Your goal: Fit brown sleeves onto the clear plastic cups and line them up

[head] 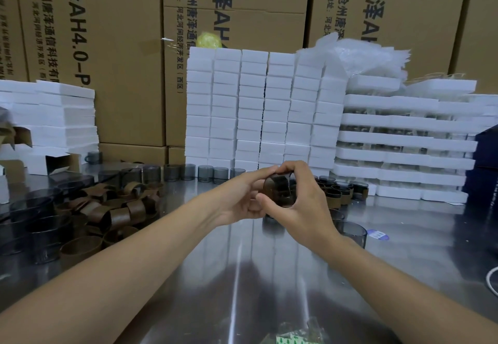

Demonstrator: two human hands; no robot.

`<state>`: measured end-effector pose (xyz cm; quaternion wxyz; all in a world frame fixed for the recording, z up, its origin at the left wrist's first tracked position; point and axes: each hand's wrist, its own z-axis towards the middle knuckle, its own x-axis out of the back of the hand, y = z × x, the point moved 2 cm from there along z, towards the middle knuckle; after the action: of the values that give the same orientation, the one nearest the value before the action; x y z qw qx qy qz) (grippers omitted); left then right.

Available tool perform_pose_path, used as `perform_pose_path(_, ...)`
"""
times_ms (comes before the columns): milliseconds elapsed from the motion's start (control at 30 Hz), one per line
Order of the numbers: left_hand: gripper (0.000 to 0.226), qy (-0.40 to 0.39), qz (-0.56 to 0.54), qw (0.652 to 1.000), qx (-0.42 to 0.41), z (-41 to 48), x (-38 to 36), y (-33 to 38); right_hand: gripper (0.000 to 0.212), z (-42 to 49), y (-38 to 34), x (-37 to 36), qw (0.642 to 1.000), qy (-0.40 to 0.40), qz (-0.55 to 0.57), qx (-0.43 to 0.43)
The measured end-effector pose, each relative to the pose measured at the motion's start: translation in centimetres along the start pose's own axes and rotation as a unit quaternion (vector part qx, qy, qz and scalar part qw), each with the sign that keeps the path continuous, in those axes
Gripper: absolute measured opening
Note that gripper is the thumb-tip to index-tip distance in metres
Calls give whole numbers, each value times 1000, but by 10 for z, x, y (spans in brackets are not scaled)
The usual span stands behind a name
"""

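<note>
Both hands meet above the middle of the steel table (242, 276). My left hand (242, 195) and my right hand (299, 203) together grip one smoky clear cup with a brown sleeve (277, 188) around it, fingers curled round its rim and sides. A heap of loose brown sleeves (116, 209) lies at the left. Bare clear cups (37, 225) stand at the far left, and more form a row (188, 172) along the back. Several sleeved cups (342, 192) are lined up behind my right hand. One bare cup (353, 234) stands by my right wrist.
Stacks of white foam blocks (264, 111) rise behind the hands, with foam trays (404, 155) at the right and more foam (54, 120) at the left. Cardboard cartons (107, 47) form the back wall. A clear bag (299, 335) lies at the near edge.
</note>
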<state>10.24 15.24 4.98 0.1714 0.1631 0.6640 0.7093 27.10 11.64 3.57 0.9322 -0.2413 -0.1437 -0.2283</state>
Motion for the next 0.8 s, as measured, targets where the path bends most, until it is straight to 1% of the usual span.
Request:
perform_pose_path(33, 77, -4, -3, 1000, 0, 0, -1, 1, 48, 1, -1, 0, 1000, -3, -5, 4)
perform_pose_path(100, 67, -11, 2, 1000, -1, -1, -2, 3, 45, 3, -2, 3, 1000, -15, -3, 4)
perform_pose_path(167, 64, -18, 1, 1000, -4, -1, 0, 4, 45, 2, -2, 4, 1000, -19, -11, 11)
perform_pose_path(233, 66, -26, -9, 1000, 4, -1, 2, 4, 49, 0, -4, 3, 999, -25, -29, 23)
perform_pose_path(367, 51, -46, -8, 999, 17, -6, 8, 9, 55, -2, -9, -2, 992, -47, -97, 67)
perform_pose_path(433, 51, -46, 1, 999, 13, -7, 10, 12, 57, 0, -11, -2, 989, -53, -118, 75)
perform_pose_path(600, 48, -36, 1, 999, 7, -8, 8, 12, 75, -1, -6, -2, 984, -80, -143, 63)
perform_pose_path(700, 49, -33, 20, 999, 12, -7, 8, 10, 72, -1, -5, -3, 981, -101, -155, 65)
perform_pose_path(800, 53, -47, 51, 997, 18, -6, 13, 11, 69, -2, -7, -4, 975, -130, -172, 59)
